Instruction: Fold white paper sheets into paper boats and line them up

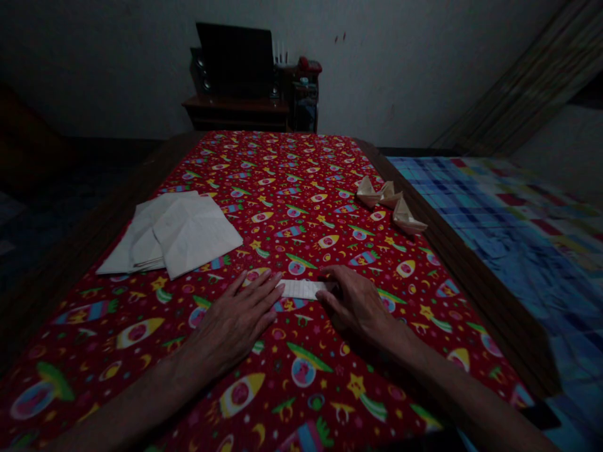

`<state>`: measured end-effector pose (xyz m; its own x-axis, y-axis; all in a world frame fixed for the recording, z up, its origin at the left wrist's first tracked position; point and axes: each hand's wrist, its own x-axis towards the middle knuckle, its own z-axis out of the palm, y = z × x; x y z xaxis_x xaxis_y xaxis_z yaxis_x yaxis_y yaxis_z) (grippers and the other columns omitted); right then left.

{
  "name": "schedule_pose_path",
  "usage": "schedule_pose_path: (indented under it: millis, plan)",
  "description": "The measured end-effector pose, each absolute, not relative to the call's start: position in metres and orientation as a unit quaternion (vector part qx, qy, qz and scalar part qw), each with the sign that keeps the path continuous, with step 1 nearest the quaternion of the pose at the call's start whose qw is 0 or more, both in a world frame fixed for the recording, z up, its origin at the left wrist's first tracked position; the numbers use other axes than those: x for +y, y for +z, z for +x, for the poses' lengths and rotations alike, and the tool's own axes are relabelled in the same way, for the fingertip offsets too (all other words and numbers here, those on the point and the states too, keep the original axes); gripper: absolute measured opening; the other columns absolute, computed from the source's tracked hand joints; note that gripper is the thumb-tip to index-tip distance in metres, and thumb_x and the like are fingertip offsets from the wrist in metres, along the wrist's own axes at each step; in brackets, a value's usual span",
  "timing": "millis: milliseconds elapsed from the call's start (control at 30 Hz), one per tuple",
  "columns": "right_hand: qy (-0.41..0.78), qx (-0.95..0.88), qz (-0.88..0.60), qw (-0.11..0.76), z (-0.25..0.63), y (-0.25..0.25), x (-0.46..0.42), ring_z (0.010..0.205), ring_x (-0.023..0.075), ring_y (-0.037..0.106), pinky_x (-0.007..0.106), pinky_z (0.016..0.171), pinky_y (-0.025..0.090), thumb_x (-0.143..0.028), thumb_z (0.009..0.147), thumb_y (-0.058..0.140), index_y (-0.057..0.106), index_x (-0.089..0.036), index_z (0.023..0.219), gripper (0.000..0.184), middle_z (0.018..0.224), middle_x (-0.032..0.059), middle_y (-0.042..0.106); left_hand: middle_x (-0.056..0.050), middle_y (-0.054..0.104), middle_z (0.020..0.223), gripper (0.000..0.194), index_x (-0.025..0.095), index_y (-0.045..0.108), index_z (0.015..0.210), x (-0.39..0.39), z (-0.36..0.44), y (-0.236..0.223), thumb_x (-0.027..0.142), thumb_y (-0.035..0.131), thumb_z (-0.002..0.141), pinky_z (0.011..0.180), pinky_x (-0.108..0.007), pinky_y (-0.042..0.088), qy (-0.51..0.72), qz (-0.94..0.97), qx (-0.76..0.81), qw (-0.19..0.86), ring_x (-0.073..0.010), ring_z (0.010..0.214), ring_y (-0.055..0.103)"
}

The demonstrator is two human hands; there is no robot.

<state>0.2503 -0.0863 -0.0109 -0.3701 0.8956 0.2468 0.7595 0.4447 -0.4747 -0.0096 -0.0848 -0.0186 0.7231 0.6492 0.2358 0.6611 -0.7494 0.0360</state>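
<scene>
A narrow folded strip of white paper (304, 289) lies flat on the red patterned cloth (292, 207) in front of me. My left hand (238, 317) rests flat with fingers stretched out, its fingertips touching the strip's left end. My right hand (353, 301) presses down on the strip's right end with fingers curled over it. A stack of white paper sheets (174, 235) lies to the left of the hands. Three folded paper boats (389, 201) sit near the cloth's right edge.
The cloth covers a wooden-framed surface (471, 270). A blue checked sheet (518, 232) lies to the right. At the back stand a dark screen (235, 59) on a low cabinet (235, 110) and a small shelf (305, 94). The room is dim.
</scene>
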Motion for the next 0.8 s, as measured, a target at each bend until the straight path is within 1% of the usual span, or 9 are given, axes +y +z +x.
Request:
schedule_pose_path:
  millis: [67, 100, 200, 300, 400, 500, 600, 700, 800]
  plan:
    - [0.115, -0.819, -0.509, 0.238, 0.248, -0.011, -0.086, 0.084, 0.0199, 0.051, 0.031, 0.07, 0.043, -0.03, 0.086, 0.054, 0.049, -0.018, 0.111, 0.028, 0.099, 0.0099, 0.056, -0.006, 0.049, 0.136, 0.036, 0.017, 0.05, 0.127, -0.082, -0.008, -0.017, 0.027, 0.038, 0.095, 0.108, -0.044, 0.028, -0.139, -0.923, -0.36, 0.009, -0.0221, 0.129, 0.04]
    - [0.1, -0.823, -0.509, 0.232, 0.246, -0.011, -0.085, 0.087, 0.0212, 0.05, 0.032, 0.071, 0.043, -0.031, 0.085, 0.055, 0.05, -0.019, 0.111, 0.028, 0.101, 0.0107, 0.055, -0.007, 0.053, 0.133, 0.033, 0.016, 0.053, 0.123, -0.08, -0.006, -0.016, 0.027, 0.039, 0.094, 0.106, -0.043, 0.032, -0.154, -0.92, -0.36, -0.002, -0.022, 0.126, 0.042]
    - [0.081, -0.828, -0.511, 0.216, 0.243, -0.009, -0.083, 0.091, 0.0227, 0.048, 0.034, 0.074, 0.042, -0.03, 0.084, 0.057, 0.053, -0.02, 0.1, 0.019, 0.102, 0.0101, 0.052, -0.007, 0.063, 0.112, 0.026, 0.015, 0.061, 0.104, -0.07, 0.005, -0.007, 0.024, 0.039, 0.094, 0.095, -0.035, 0.042, -0.184, -0.915, -0.356, -0.049, -0.0197, 0.109, 0.052]
    - [0.113, -0.818, -0.525, 0.205, 0.248, -0.005, -0.083, 0.086, 0.0203, 0.048, 0.032, 0.072, 0.042, -0.028, 0.085, 0.055, 0.053, -0.019, 0.094, 0.013, 0.096, 0.0084, 0.051, -0.006, 0.062, 0.092, 0.023, 0.015, 0.059, 0.087, -0.059, 0.014, 0.002, 0.03, 0.042, 0.093, 0.079, -0.034, 0.046, -0.147, -0.913, -0.374, -0.073, -0.0196, 0.089, 0.054]
    - [0.142, -0.803, -0.542, 0.202, 0.26, -0.003, -0.084, 0.082, 0.0187, 0.049, 0.031, 0.07, 0.042, -0.028, 0.086, 0.054, 0.053, -0.019, 0.093, 0.012, 0.094, 0.0077, 0.051, -0.007, 0.058, 0.094, 0.024, 0.016, 0.054, 0.092, -0.052, 0.018, 0.004, 0.039, 0.049, 0.089, 0.078, -0.036, 0.045, -0.128, -0.911, -0.388, -0.066, -0.0218, 0.089, 0.052]
    - [0.173, -0.791, -0.545, 0.217, 0.271, -0.005, -0.08, 0.083, 0.0178, 0.05, 0.029, 0.07, 0.042, -0.026, 0.083, 0.057, 0.054, -0.019, 0.093, 0.013, 0.094, 0.0062, 0.053, -0.007, 0.056, 0.099, 0.027, 0.018, 0.051, 0.1, -0.049, 0.017, -0.001, 0.042, 0.05, 0.088, 0.08, -0.036, 0.043, -0.137, -0.908, -0.39, -0.065, -0.0222, 0.092, 0.05]
    - [0.23, -0.752, -0.566, 0.248, 0.27, -0.006, -0.071, 0.076, 0.0165, 0.054, 0.027, 0.065, 0.042, -0.025, 0.077, 0.062, 0.057, -0.019, 0.09, 0.015, 0.086, 0.0034, 0.058, -0.007, 0.054, 0.098, 0.029, 0.018, 0.05, 0.096, -0.047, 0.015, -0.003, 0.044, 0.053, 0.086, 0.077, -0.035, 0.042, -0.136, -0.913, -0.376, -0.077, -0.0221, 0.09, 0.048]
    - [0.289, -0.734, -0.548, 0.276, 0.259, -0.003, -0.062, 0.069, 0.0141, 0.056, 0.024, 0.059, 0.041, -0.028, 0.081, 0.058, 0.062, -0.018, 0.088, 0.012, 0.079, 0.0022, 0.063, -0.006, 0.054, 0.095, 0.026, 0.018, 0.049, 0.091, -0.046, 0.017, 0.0, 0.043, 0.055, 0.085, 0.074, -0.032, 0.041, -0.149, -0.915, -0.359, -0.103, -0.021, 0.087, 0.048]
    - [0.243, -0.78, -0.51, 0.269, 0.249, 0.006, -0.056, 0.066, 0.0127, 0.056, 0.022, 0.058, 0.039, -0.028, 0.085, 0.054, 0.065, -0.017, 0.083, 0.016, 0.076, 0.0028, 0.065, -0.004, 0.054, 0.09, 0.024, 0.018, 0.048, 0.09, -0.044, 0.02, 0.003, 0.039, 0.058, 0.084, 0.07, -0.03, 0.041, -0.171, -0.908, -0.355, -0.141, -0.0191, 0.083, 0.05]
